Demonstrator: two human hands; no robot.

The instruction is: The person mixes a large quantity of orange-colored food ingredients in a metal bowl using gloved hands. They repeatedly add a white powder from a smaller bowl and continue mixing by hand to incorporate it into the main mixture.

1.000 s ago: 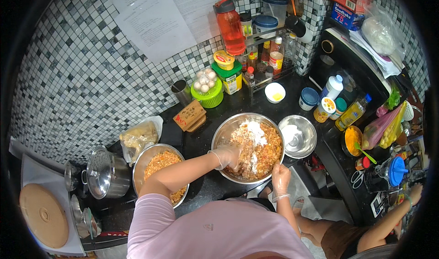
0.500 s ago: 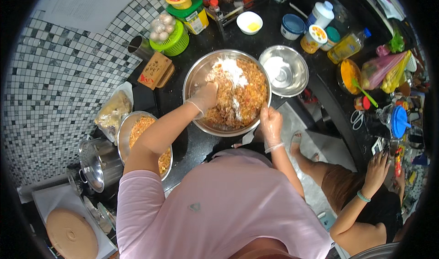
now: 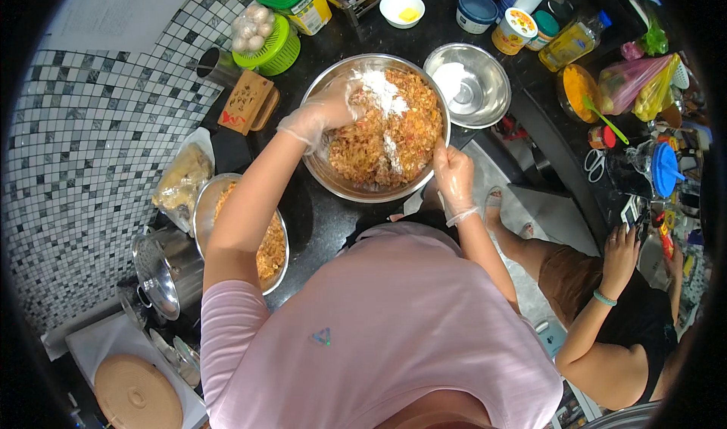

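Head view: large steel bowl (image 3: 362, 193) holds orange-brown mixture (image 3: 357, 150) and white powder (image 3: 384, 93).

A: On your left you have a wall of small square mosaic tiles in white, grey and black (image 3: 98, 126), bowed by the lens.
B: And pale paper sheets (image 3: 113, 12) cover part of it at your upper left; you can't make out their text.
A: Before you lies a glossy black stone tabletop (image 3: 303, 228), faintly speckled.
B: Light leaves a soft sheen on it for you. Down your right side runs another dark stretch with a curved front edge (image 3: 547, 130).
A: Below that edge, you see a smooth grey floor (image 3: 513, 209).
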